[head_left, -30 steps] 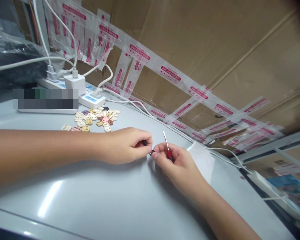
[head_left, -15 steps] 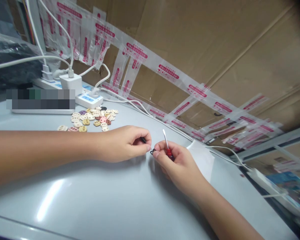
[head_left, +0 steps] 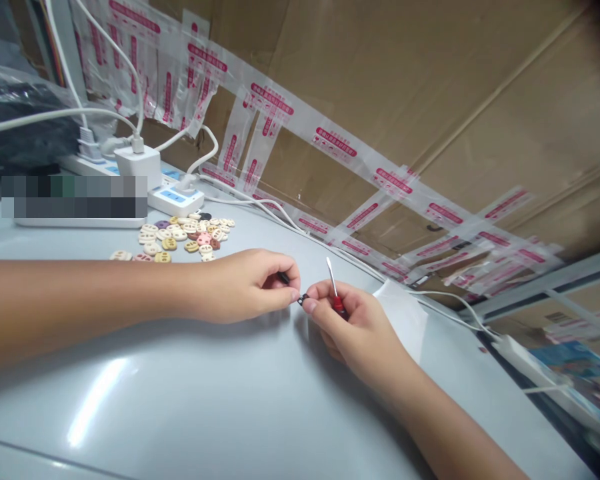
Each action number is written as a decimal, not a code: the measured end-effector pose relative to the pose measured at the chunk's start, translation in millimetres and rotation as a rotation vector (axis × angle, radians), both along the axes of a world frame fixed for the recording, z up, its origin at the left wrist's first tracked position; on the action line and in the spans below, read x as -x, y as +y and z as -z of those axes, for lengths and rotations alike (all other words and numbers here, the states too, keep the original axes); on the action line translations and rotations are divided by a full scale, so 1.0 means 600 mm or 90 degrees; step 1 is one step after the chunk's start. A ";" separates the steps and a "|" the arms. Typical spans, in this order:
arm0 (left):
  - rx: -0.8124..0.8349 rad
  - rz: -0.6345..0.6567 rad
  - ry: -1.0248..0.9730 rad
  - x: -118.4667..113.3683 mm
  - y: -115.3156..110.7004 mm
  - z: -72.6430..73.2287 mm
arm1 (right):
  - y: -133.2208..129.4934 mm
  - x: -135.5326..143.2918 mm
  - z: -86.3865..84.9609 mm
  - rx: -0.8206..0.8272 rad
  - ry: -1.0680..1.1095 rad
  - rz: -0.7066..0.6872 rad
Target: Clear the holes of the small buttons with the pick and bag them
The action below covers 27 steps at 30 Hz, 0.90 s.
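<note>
The left hand (head_left: 245,285) pinches a small black piece (head_left: 283,277) in closed fingers, and the right hand (head_left: 353,317) pinches a tiny dark part (head_left: 303,299) at its fingertips while a red-handled screwdriver (head_left: 334,290) sits tucked in the same hand. Since half a second ago the two pinches have drawn together and now nearly touch, low over the grey table (head_left: 180,393). Coloured buttons (head_left: 180,237) lie behind the left wrist, a power strip (head_left: 175,197) beyond them.

Both forearms are bare to the frame's edge, with no sleeves showing. The left hand (head_left: 245,287) and right hand (head_left: 360,327) wear no gloves, rings or watch.
</note>
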State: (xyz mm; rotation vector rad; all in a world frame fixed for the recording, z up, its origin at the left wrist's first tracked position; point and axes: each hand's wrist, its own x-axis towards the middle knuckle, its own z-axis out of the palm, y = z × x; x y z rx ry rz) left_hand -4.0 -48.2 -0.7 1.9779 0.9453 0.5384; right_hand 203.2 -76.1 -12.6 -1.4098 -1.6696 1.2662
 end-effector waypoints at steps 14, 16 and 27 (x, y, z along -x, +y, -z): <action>0.030 -0.005 0.013 0.000 -0.003 -0.001 | -0.001 0.005 -0.013 0.151 0.107 0.007; 0.033 0.001 0.021 0.000 -0.004 -0.002 | -0.002 0.007 -0.013 0.139 0.092 0.009; 0.011 0.019 0.032 -0.001 -0.001 0.002 | -0.003 0.006 -0.007 -0.025 -0.023 0.035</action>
